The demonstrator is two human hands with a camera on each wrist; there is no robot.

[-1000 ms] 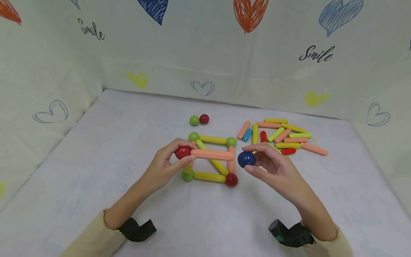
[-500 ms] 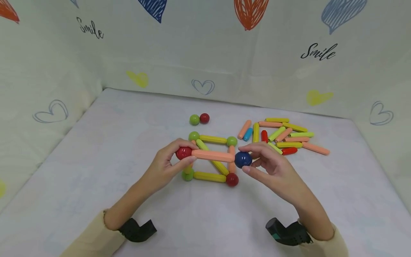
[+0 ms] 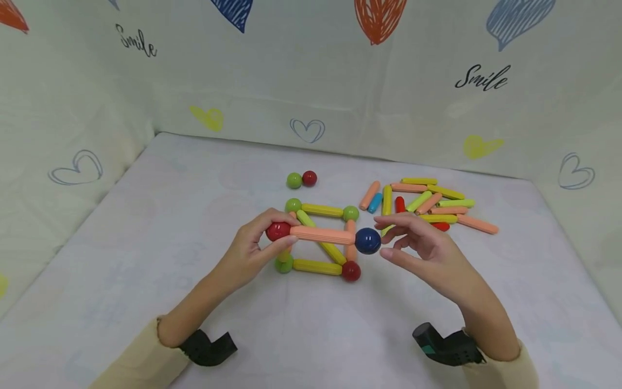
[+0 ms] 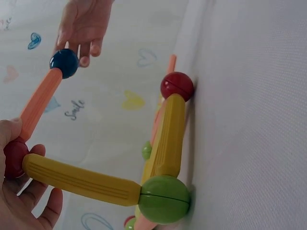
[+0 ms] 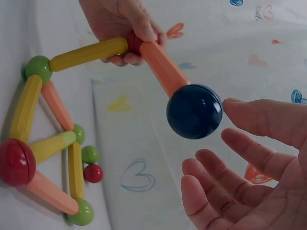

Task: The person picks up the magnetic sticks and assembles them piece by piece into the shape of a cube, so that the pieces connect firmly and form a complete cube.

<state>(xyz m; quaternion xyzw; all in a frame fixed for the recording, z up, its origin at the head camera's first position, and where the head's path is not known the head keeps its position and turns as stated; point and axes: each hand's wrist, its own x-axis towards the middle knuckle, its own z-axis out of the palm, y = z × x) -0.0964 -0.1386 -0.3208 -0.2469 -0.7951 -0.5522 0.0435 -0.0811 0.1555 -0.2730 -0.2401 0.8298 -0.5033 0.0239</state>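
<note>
My left hand (image 3: 254,243) pinches a red ball (image 3: 277,231) between thumb and fingers. From that ball a peach rod (image 3: 322,235) reaches sideways to a blue ball (image 3: 367,241) at its far end, held up in the air. A yellow rod (image 4: 81,179) slopes from the red ball down to a green ball (image 4: 164,199), a corner of the flat frame on the table. That frame has yellow and peach sides, a diagonal (image 3: 330,252) and a red corner ball (image 3: 351,271). Just right of the blue ball, my right hand (image 3: 430,249) has its fingers loosely spread, holding nothing.
Behind the frame lie a loose green ball (image 3: 293,180) and a red ball (image 3: 309,178) side by side. Several loose rods (image 3: 427,202) in mixed colours are heaped at the back right. A hanging cloth (image 3: 330,86) with hearts closes off the table's back.
My right hand brought the blue ball leftward onto the peach rod's end, then let go and drew back a little to the right. The left hand has stayed almost still.
</note>
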